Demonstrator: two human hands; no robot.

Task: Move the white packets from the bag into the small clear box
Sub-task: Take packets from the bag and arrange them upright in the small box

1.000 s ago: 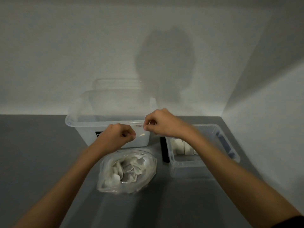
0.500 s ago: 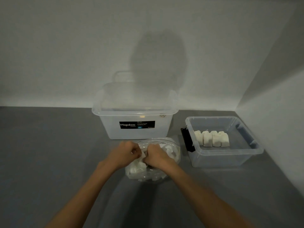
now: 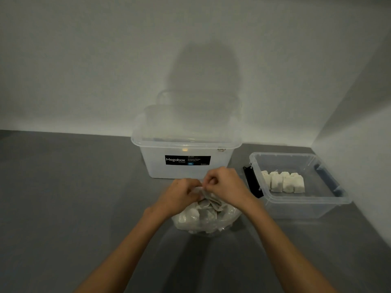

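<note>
Left hand and right hand are covering the bag mouth; small print on large box label is blurring; forearms are running off the bottom edge.

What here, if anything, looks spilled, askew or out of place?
Nothing stands out. The white packets stand in a tidy row inside the small clear plastic box; the rest sit in the clear plastic bag, none on the grey floor.

Open floor left of bag
</note>
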